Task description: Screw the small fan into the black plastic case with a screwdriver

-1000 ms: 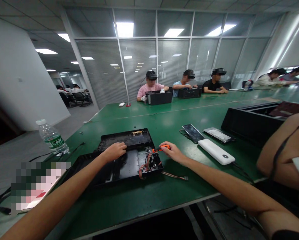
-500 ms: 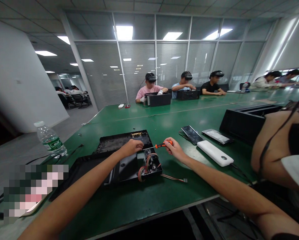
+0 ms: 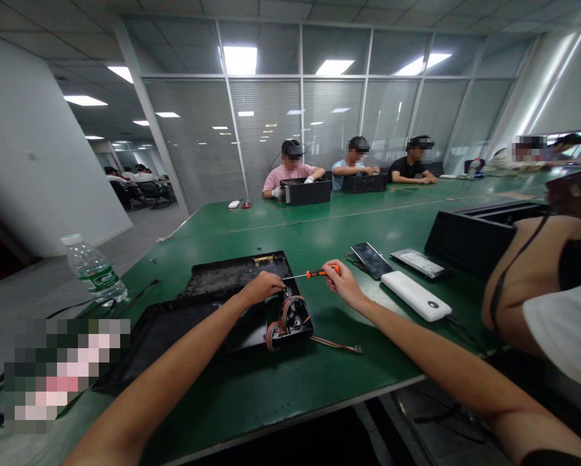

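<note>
My right hand grips a screwdriver by its orange and black handle. Its thin shaft points left, almost level, with the tip at the fingers of my left hand. Those left fingers are pinched together; whatever lies between them is too small to make out. Below both hands is an open black metal case on the green table, partly hidden by my left forearm. At the case's right end, a bundle of coloured wires is looped, and a wire with a connector trails onto the table.
A phone, a hard drive and a white power bank lie to the right. A neighbour's arm and black case are beyond them. At left stands a water bottle; several people sit across the table.
The screwdriver has risen slightly and shifted right with my right hand. My left hand has moved a little right, staying at the tip.
</note>
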`<state>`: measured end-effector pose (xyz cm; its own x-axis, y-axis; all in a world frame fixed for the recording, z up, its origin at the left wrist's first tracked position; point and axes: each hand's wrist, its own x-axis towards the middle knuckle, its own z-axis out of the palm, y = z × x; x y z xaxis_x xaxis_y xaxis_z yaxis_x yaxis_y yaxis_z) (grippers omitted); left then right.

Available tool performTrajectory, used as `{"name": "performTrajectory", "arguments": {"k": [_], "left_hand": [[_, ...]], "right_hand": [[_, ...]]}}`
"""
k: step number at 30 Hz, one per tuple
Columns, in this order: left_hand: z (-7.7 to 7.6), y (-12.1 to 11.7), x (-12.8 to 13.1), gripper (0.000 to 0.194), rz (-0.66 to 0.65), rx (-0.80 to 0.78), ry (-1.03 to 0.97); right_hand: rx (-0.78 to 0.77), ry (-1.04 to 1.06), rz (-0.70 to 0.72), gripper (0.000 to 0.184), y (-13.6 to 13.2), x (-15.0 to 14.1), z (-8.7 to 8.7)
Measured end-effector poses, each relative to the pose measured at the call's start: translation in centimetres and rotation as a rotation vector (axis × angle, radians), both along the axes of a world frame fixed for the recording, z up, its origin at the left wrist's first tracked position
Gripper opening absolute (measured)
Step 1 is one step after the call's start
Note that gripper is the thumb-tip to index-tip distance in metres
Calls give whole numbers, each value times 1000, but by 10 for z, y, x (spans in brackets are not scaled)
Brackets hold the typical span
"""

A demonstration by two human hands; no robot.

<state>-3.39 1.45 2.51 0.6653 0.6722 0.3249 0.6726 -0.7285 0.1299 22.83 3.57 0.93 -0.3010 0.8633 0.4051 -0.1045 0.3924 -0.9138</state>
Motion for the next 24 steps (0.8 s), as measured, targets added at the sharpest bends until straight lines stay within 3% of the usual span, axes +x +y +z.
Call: {"name": "performTrajectory", "arguments": {"k": [5,11,17,24], "left_hand": [[-6,2,0,15,98,-113,-163],[-7,-2,3,22,159,-207,-359],[-5,-3,6,18,166,-221,-365],[-9,-1,6,17,166,-262,-411]], "right_hand": [[402,-325,-168,22,3,4,28],[690,-611,-119,16,16,-11,74],[802,-772,-85,16,22,-33,88],[768,-886,-34,19,25,-40,100]]}}
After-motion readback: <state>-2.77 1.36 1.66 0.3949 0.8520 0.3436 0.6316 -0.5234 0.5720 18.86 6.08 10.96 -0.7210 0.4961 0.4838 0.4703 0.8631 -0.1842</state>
